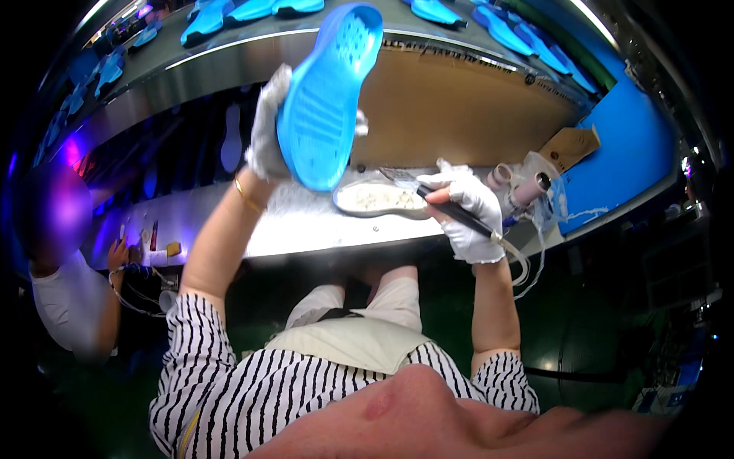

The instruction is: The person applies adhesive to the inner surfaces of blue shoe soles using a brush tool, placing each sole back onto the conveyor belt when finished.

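My left hand (267, 138), in a white glove, holds up a bright blue shoe sole (325, 115) by its side edge. The sole stands tilted upright, its ribbed and dimpled face turned toward me. A second sole-shaped piece (378, 200), pale inside with a blue-grey rim, lies flat on the bench below it. My right hand (472, 214), also gloved in white with some bare fingertips, grips a flat brush (468, 220) with a black handle. A pale tube runs from the handle's end. The brush head is above the right end of the lying piece.
Blue soles (252, 9) rest on a dark belt (290, 24) across the back. A brown cardboard panel (466, 107) stands behind the bench (306, 229). Pinkish rolls (527, 191) and clear plastic sit at right, beside a blue panel (627, 145). A co-worker (73, 306) is at left.
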